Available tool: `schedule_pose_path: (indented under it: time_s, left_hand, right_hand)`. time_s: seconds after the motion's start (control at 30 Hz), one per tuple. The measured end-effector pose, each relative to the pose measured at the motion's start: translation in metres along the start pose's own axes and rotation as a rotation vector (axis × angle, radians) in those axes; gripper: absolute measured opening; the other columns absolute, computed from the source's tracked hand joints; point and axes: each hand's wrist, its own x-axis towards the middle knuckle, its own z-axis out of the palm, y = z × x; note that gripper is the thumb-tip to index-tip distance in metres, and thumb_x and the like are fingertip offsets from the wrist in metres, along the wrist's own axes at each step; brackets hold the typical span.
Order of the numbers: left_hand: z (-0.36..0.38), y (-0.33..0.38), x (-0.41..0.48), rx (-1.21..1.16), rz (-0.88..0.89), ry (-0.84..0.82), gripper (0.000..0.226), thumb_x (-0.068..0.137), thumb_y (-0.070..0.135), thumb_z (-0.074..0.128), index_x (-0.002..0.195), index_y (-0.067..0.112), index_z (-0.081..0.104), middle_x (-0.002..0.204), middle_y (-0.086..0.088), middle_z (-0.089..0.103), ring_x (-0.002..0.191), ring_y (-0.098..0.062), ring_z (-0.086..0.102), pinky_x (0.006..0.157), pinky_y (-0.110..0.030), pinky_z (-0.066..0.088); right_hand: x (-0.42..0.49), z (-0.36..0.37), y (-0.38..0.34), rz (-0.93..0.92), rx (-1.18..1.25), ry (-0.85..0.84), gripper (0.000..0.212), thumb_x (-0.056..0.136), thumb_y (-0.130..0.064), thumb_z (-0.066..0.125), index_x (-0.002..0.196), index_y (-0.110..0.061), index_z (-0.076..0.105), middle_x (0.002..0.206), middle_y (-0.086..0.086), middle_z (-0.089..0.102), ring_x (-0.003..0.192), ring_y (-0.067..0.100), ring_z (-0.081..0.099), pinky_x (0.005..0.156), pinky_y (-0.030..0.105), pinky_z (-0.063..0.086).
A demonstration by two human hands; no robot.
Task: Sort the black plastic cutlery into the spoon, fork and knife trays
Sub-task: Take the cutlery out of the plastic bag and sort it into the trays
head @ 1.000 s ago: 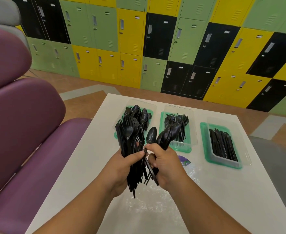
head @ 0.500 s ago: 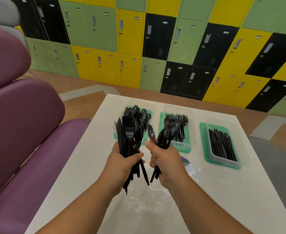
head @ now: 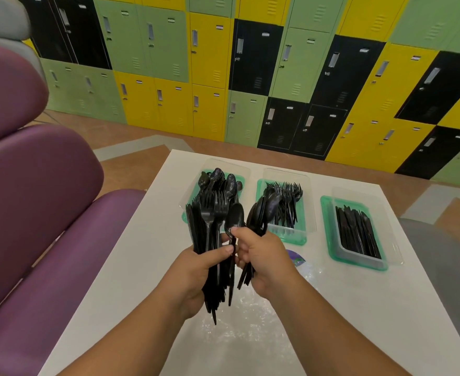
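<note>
While it hangs over the white table (head: 131, 253), left hand (head: 196, 270): fist wrapped round a thick mixed cutlery bundle (head: 207, 221), fork heads up.
Right hand (head: 264, 256): grips a spoon bunch (head: 264, 210); its thumb and forefinger pinch a single spoon (head: 235, 217) against the bundle.
Spoon tray (head: 195, 188): beyond the left hand.
Fork tray (head: 291, 239): just beyond the right hand.
Knife tray (head: 328, 229): off to the right of the right hand.

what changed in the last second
The right hand, gripping its bunch of spoons, drew slightly away from the left hand and its mixed bundle, then closed back in and now pinches one spoon beside it. The three trays stayed put.
</note>
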Motion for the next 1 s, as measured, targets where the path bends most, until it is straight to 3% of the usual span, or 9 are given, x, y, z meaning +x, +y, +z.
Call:
schedule_pose_path:
  time_s: [0.17, 0.27, 0.4, 0.47, 0.57, 0.63, 0.7, 0.83, 1.0]
  left_hand:
    - [-0.006, 0.004, 0.004, -0.130, -0.110, -0.077, 0.028, 0.072, 0.021, 0.069, 0.091, 0.002, 0.076, 0.085, -0.016, 0.072, 0.072, -0.020, 0.067, 0.071, -0.028, 0.052]
    - [-0.007, 0.007, 0.004, -0.175, -0.138, -0.120, 0.023, 0.076, 0.023, 0.065, 0.082, 0.005, 0.078, 0.080, -0.014, 0.073, 0.071, -0.019, 0.068, 0.080, -0.030, 0.051]
    - [-0.008, 0.008, 0.008, -0.232, -0.178, -0.139, 0.027, 0.079, 0.025, 0.062, 0.082, 0.003, 0.077, 0.080, -0.016, 0.070, 0.075, -0.025, 0.065, 0.099, -0.043, 0.044]
    - [-0.007, 0.008, 0.010, -0.253, -0.185, -0.122, 0.028, 0.077, 0.025, 0.062, 0.081, 0.002, 0.077, 0.079, -0.018, 0.070, 0.070, -0.025, 0.067, 0.094, -0.042, 0.047]
    - [-0.006, 0.006, 0.012, -0.316, -0.184, -0.095, 0.029, 0.076, 0.025, 0.062, 0.078, 0.000, 0.077, 0.073, -0.019, 0.069, 0.062, -0.026, 0.067, 0.072, -0.037, 0.056]
    - [-0.008, 0.007, 0.014, -0.333, -0.201, -0.064, 0.027, 0.074, 0.022, 0.064, 0.076, -0.001, 0.077, 0.072, -0.019, 0.068, 0.059, -0.027, 0.066, 0.064, -0.034, 0.057]
    - [-0.010, 0.009, 0.016, -0.287, -0.200, -0.048, 0.023, 0.072, 0.017, 0.064, 0.073, -0.003, 0.076, 0.071, -0.019, 0.066, 0.056, -0.027, 0.065, 0.061, -0.034, 0.057]
    - [-0.012, 0.012, 0.018, -0.198, -0.173, 0.002, 0.019, 0.072, 0.014, 0.064, 0.082, -0.001, 0.071, 0.067, -0.016, 0.067, 0.053, -0.027, 0.064, 0.060, -0.036, 0.055]
    - [-0.014, 0.013, 0.022, -0.156, -0.072, 0.138, 0.017, 0.085, 0.018, 0.063, 0.089, 0.005, 0.073, 0.069, -0.010, 0.071, 0.061, -0.022, 0.064, 0.064, -0.034, 0.050]
  right_hand:
    - [-0.001, -0.004, -0.002, 0.024, 0.024, -0.129, 0.050, 0.090, -0.017, 0.060, 0.042, -0.019, 0.048, 0.041, -0.003, 0.035, 0.036, 0.009, 0.038, 0.045, 0.024, 0.044]
    - [-0.001, -0.005, -0.003, 0.018, 0.028, -0.190, 0.041, 0.092, -0.017, 0.059, 0.052, -0.019, 0.054, 0.045, -0.004, 0.038, 0.039, 0.008, 0.039, 0.046, 0.022, 0.044]
    - [-0.006, -0.006, -0.006, 0.007, 0.054, -0.287, 0.020, 0.096, -0.015, 0.053, 0.077, -0.014, 0.057, 0.042, -0.008, 0.047, 0.040, 0.005, 0.050, 0.046, 0.020, 0.047]
    - [-0.006, -0.007, -0.004, 0.009, 0.080, -0.301, 0.018, 0.097, -0.013, 0.052, 0.079, -0.013, 0.057, 0.043, -0.007, 0.047, 0.044, 0.008, 0.050, 0.048, 0.020, 0.048]
    - [-0.003, -0.010, 0.002, -0.004, 0.044, -0.319, 0.015, 0.095, -0.013, 0.053, 0.082, -0.013, 0.059, 0.051, -0.003, 0.039, 0.052, 0.011, 0.039, 0.052, 0.020, 0.046]
    - [-0.003, -0.010, 0.005, -0.010, -0.014, -0.331, 0.011, 0.095, -0.011, 0.053, 0.086, -0.013, 0.060, 0.052, -0.006, 0.044, 0.051, 0.008, 0.042, 0.052, 0.018, 0.044]
    - [-0.003, -0.010, 0.008, -0.010, -0.050, -0.332, 0.009, 0.095, -0.010, 0.054, 0.092, -0.014, 0.062, 0.056, -0.008, 0.053, 0.052, 0.005, 0.049, 0.056, 0.018, 0.046]
    - [0.000, -0.012, 0.014, -0.014, -0.114, -0.318, 0.010, 0.093, -0.018, 0.058, 0.100, -0.017, 0.066, 0.079, -0.003, 0.062, 0.072, 0.012, 0.051, 0.076, 0.032, 0.043]
    - [0.004, -0.014, 0.008, -0.065, -0.098, -0.255, 0.015, 0.097, -0.020, 0.050, 0.092, -0.018, 0.064, 0.077, -0.006, 0.069, 0.085, 0.014, 0.061, 0.075, 0.032, 0.041]
